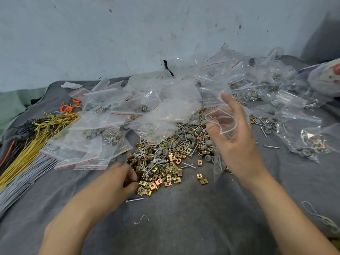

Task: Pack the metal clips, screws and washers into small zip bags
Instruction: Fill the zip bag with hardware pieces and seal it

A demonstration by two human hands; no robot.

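Clear plastic small zip bag (221, 124), part-filled, is pinched between thumb and fingers of the right hand (237, 144), mouth spread. Left hand (127, 178), fingers curled, works the near-left edge of the heap of brassy square clips, screws and grey washers (165, 159), mid grey cloth (184, 227); grasp unconfirmed. Judged step: gathering clips. Next: carry them across into the bag mouth.

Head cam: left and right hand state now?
Left hand: fingers curled in the metal clips; grip cannot be told.
Right hand: pinches a small zip bag.
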